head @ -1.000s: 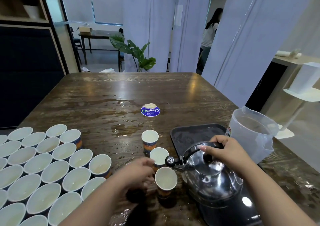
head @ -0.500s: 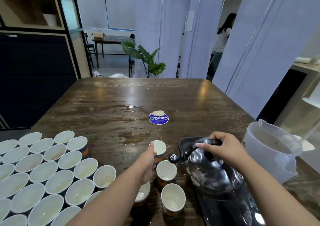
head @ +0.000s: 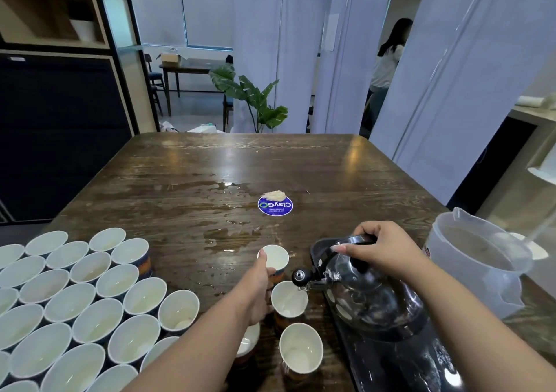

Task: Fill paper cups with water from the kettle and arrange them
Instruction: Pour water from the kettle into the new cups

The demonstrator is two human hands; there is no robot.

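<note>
My right hand (head: 382,250) grips the black handle of a shiny steel kettle (head: 367,298), tilted with its spout over a paper cup (head: 289,300). My left hand (head: 260,289) holds the far paper cup (head: 275,255), thumb at its rim, fingers around its side. A third cup (head: 301,351) stands nearest me, and a fourth (head: 248,340) is partly hidden under my left forearm. Several filled cups (head: 90,310) stand packed together at the left of the wooden table (head: 210,166).
A dark tray (head: 388,367) lies under the kettle. A clear plastic jug (head: 478,265) stands at the right table edge. A blue round sticker (head: 275,205) and spilled water (head: 228,235) mark the table's middle. A person stands beyond the curtains.
My left hand moved forward from the near cups to the far cup and took hold of it. The kettle tipped so its spout is over the middle cup. The camera view rose.
</note>
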